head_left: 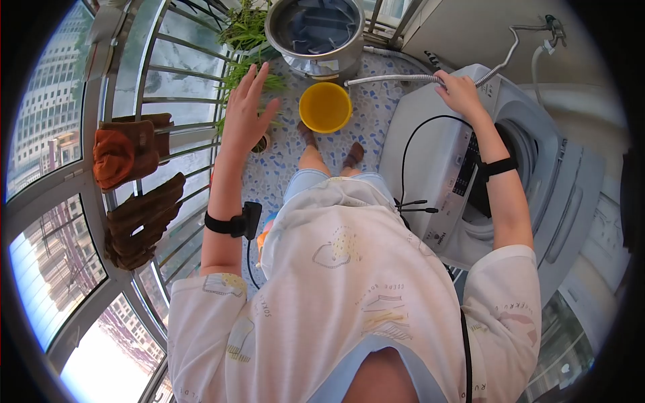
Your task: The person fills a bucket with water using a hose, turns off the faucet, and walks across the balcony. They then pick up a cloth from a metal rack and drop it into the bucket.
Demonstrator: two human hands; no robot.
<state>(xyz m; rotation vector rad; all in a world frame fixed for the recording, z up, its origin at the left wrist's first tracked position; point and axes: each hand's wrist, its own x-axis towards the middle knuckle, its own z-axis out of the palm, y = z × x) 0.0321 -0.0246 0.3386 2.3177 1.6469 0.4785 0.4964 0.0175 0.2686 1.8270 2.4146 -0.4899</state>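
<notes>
My right hand (461, 95) has its fingers closed around a silver flexible hose (396, 78). The hose's free end sits just above the right rim of a yellow bucket (325, 109) on the floor, and its other end runs up to a wall tap (553, 28). No water stream can be made out. On the other side, my left hand (250, 111) is raised with fingers stretched out, holding nothing, near the green plants (243, 30) and left of the bucket.
A large metal pot (329, 67) with dark contents stands beyond the bucket. The washing machine (430, 154) is at right with its lid up. Railings (181, 99) with orange-brown cloths (115, 156) run along the left. A small plant pot (262, 144) is by my feet.
</notes>
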